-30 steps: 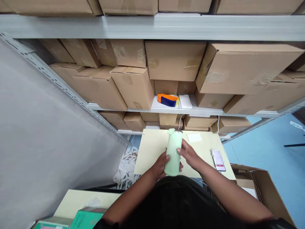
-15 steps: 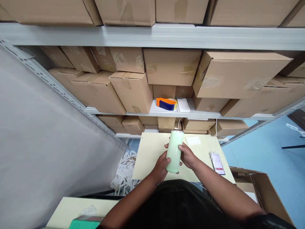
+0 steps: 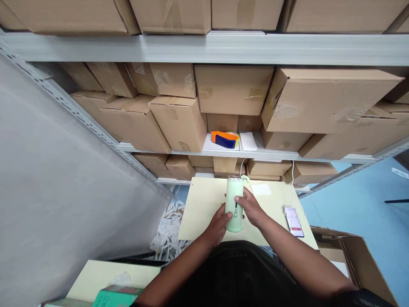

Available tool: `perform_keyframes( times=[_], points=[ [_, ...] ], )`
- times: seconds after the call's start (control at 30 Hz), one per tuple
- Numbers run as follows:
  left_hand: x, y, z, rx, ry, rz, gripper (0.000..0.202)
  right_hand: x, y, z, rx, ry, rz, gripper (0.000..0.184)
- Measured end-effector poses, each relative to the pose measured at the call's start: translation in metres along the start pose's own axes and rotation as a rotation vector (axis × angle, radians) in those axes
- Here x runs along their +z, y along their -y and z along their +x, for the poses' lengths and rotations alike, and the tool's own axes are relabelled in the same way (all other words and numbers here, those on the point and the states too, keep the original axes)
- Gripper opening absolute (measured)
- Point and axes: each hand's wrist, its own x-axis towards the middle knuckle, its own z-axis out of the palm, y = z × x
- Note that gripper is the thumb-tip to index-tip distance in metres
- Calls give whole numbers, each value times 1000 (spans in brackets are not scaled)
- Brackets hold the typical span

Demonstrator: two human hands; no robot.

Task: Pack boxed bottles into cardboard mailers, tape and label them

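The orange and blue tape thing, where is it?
In the head view, the tape dispenser sits on the middle shelf, between cardboard boxes and beside a small white box, straight behind the green bottle.

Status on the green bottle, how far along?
Done: green bottle is unboxed, up off the yellow table. In hand: left hand and right hand both grip it, printed side up. Left: open carton at the right; contents not visible.
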Motion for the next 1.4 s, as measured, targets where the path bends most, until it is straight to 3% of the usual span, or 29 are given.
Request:
perform_keyframes(
  times=[0.13,0.3,0.47,0.53,0.6,0.7,0.77,0.8,0.9,1.0,1.2,1.4],
  points=[
    [3,3,1,28,-18,62,63,-4,3,-1,-58,-8,-62,63],
    [4,9,-3,-38,18,70,65,-19,23,-6,-67,-32,85,87],
    [12,23,-6,-105,152,89,70,-43,34,-7,2,116,31,67],
    [11,27,-5,-110,177,197,70,-54,30,-7,10,75,-30,63],
    [2,28,-3,-57,59,411,64,-67,25,-7,-28,-58,-109,61],
    [-26,26,2,131,-347,860,43,-87,20,-5,-133,-319,-247,63],
    [-49,27,6,250,-478,1120,31,-96,19,-1,-182,-437,-334,65],
    [-60,28,9,284,-451,1210,29,-99,18,2,-194,-465,-372,66],
    [-84,39,21,301,-213,1333,19,-95,11,13,-178,-434,-480,67],
    [-97,52,35,269,-71,1304,29,-82,-7,23,-111,-352,-553,65],
    [-108,57,50,276,-2,1186,63,-70,-36,24,-116,-387,-573,66],
    [-105,53,57,300,22,1148,48,-70,-34,28,-242,-475,-510,65]
  ],
)
